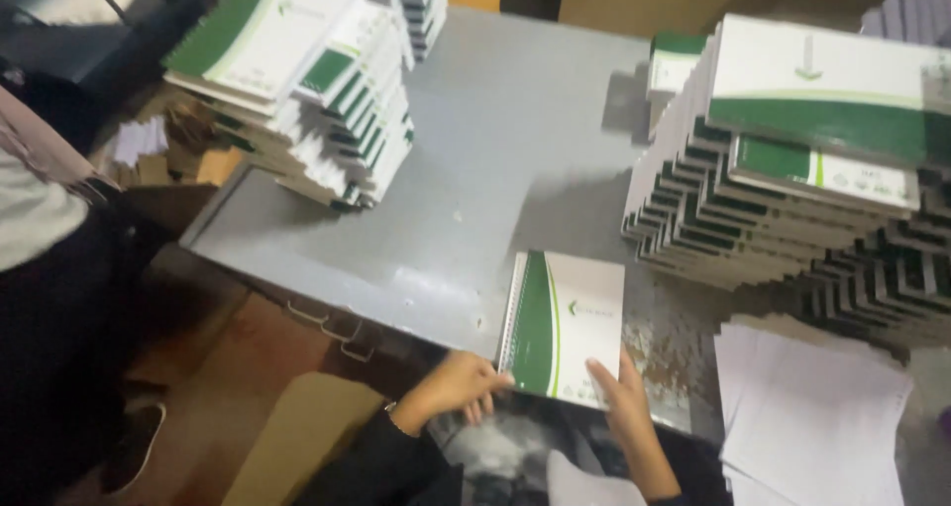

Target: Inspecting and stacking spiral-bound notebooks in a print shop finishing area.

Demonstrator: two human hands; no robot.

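Fingers of my left hand (458,384) curl onto the near left corner of the green-and-white spiral notebook (563,324), gripping it, while my right hand (622,397) lies flat on its near right edge, at six o'clock on the grey table (495,150). Tall notebook stacks stand at ten o'clock (317,70) and two o'clock (792,169), cut off by the frame. Loose white sheets (812,407) lie at four o'clock.
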